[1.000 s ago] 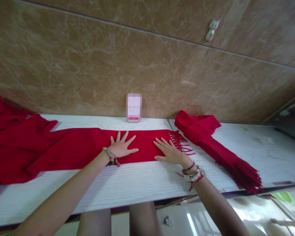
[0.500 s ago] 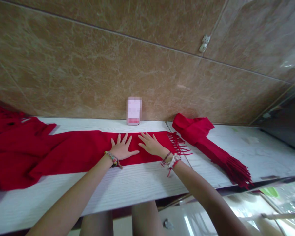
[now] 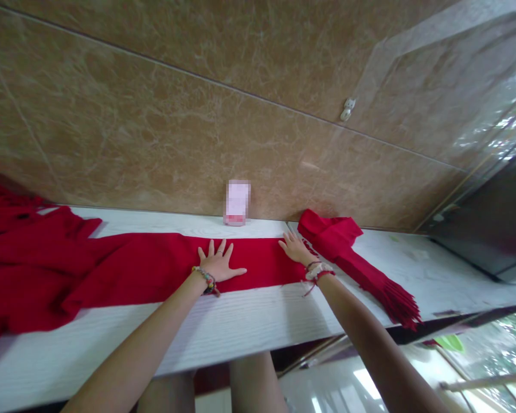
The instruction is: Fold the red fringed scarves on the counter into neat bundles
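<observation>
Left of the folded scarf (image 3: pixel 353 262), I'm resting my left grip (image 3: pixel 217 265) and right grip (image 3: pixel 296 249), both spread wide, on a flat scarf (image 3: pixel 155 264) seeming light, soft, best taken by its fringe (image 3: pixel 311 247).

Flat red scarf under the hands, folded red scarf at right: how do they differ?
The flat scarf is spread out under the left hand and right hand; the folded scarf has no hand on it. The flat scarf runs lengthwise along the white tabletop, while the folded scarf lies slantwise across it. The flat scarf looks broader between the hands; the folded scarf looks narrower. Both are red and fringed.
</observation>
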The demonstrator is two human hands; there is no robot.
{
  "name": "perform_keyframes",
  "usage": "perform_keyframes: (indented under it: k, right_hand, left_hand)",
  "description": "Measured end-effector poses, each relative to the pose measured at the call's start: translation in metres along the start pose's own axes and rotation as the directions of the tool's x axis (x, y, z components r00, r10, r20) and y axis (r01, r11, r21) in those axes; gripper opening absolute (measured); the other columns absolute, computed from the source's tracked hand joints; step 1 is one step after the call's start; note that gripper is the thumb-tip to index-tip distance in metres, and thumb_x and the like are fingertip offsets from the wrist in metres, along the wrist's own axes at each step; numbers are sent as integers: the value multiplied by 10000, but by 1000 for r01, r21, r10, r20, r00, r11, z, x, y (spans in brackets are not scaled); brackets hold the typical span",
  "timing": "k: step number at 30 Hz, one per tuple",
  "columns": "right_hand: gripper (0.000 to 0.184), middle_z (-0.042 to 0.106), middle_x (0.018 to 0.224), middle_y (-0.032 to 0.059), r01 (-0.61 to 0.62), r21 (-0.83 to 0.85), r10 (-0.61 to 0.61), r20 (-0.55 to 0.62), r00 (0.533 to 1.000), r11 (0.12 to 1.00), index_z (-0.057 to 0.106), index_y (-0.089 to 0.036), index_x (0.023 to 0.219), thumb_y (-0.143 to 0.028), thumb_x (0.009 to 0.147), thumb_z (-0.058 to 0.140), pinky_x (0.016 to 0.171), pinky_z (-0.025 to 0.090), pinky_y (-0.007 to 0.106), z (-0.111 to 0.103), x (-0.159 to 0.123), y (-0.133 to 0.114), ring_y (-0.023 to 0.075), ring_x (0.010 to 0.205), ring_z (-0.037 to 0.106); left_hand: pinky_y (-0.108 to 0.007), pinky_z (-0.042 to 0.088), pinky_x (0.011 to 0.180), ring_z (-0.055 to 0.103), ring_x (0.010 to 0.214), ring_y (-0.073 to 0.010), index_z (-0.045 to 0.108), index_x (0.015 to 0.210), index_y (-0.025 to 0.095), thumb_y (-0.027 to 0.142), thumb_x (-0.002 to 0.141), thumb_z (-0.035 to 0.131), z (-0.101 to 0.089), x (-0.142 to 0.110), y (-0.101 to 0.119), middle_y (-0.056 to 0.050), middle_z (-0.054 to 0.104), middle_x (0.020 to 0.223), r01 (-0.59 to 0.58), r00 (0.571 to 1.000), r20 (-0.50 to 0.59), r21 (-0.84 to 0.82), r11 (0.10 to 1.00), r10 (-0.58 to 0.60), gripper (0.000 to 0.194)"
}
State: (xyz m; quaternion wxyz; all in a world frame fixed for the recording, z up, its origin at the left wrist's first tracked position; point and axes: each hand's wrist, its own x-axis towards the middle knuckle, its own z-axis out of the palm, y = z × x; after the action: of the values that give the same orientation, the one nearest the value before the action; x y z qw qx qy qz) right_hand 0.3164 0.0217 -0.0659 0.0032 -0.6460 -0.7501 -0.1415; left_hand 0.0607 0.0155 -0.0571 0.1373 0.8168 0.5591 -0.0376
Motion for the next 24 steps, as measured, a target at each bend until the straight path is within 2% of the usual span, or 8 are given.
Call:
perform_keyframes:
  k: [2,6,9,12,15,17,20,24]
  right_hand:
    - [464,346,1327,219,40,60,-39,-19,999,997,356,-48,1273,-302,895,267,946,318,465,-3,0,-18,278,1243,286]
    - [466,298,1383,103,210,218,-220,21,975,953,294,-178,1322,-361,893,269,971,291,453,-1,-12,-46,223,1267,248]
    - [450,300,1383,98,118,202,-132,62,989,972,314,-182,1310,-342,891,275,957,307,462,5,-27,-31,227,1261,261]
    - [420,367,1334,155,-17,126,10,51,999,992,383,-119,1264,-273,881,303,949,327,440,10,-43,5,234,1225,330]
    - [347,476,1244,152,-41,92,36,53,998,995,504,-118,1147,-166,847,338,966,316,424,8,-60,36,225,1183,390]
    - [341,517,1194,147,-48,86,43,51,998,995,539,-116,1096,-106,821,338,967,319,413,2,-67,45,221,1156,419]
    - [362,527,1164,161,-74,90,72,23,997,993,515,-80,1118,-89,814,320,948,346,381,-10,-72,37,210,1112,454]
    - [319,567,1085,108,9,155,-5,-25,1000,988,540,-117,1077,-122,809,366,914,373,301,-23,-67,4,165,1026,492]
  left_hand:
    - [-640,40,951,-60,1268,-400,126,1378,178,762,623,279,1,1,0,-57,-5,1439,1,1000,-6,-1,1000,-1,966]
    - [-641,41,950,-55,1267,-406,125,1378,175,760,620,290,3,2,-2,-65,2,1439,-1,1000,-24,-2,1000,1,972]
    - [-641,48,950,-52,1267,-405,128,1378,168,748,629,292,2,1,-2,-72,9,1439,-13,1000,-20,-5,1000,13,962]
    - [-639,55,950,-54,1266,-404,139,1376,170,741,631,305,0,-1,-2,-77,17,1438,-13,1000,-12,-8,1000,13,953]
    - [-642,54,947,-58,1264,-408,143,1374,176,760,616,303,-2,-1,-1,-80,9,1436,-14,1000,-12,-15,1000,14,971]
    - [-642,51,947,-61,1263,-408,140,1373,181,777,598,304,-2,-1,-2,-75,-1,1436,-13,1000,0,-17,1000,13,991]
    - [-633,49,954,-65,1266,-395,125,1371,199,779,576,340,-6,-4,-7,-69,3,1435,-4,999,39,-11,1000,4,1007]
    - [-627,67,957,-61,1269,-385,108,1369,215,761,551,404,-16,-11,-24,-63,-5,1432,26,994,110,0,1000,-25,1027]
